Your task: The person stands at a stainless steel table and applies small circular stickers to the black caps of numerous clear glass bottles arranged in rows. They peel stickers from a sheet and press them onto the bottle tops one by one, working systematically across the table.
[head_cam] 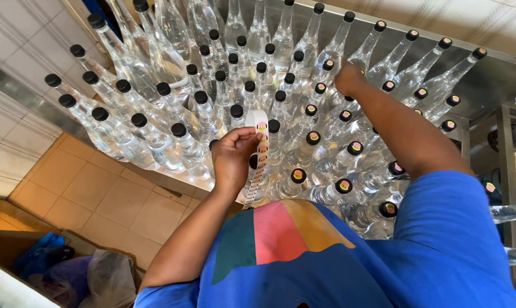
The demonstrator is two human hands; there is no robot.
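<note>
— What surrounds the hands?

— Clear bottles (155,137) with black caps crowd a steel table (497,74); bags (70,274) lie on the tiled floor.

— And the strip?

— A white sticker strip (262,154) hangs from the left hand (233,155), pinched closed. The right hand (349,78) presses a cap, fingers curled; probably holding nothing. Nearer caps (355,147) carry stickers.

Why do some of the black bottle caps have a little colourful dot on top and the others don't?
The black caps near the right hand carry small round pink-and-yellow stickers; the black caps on the left are bare. The stickered caps sit closer to the person. Both top the same clear, tall bottles. The left hand holds a white sticker strip.
</note>
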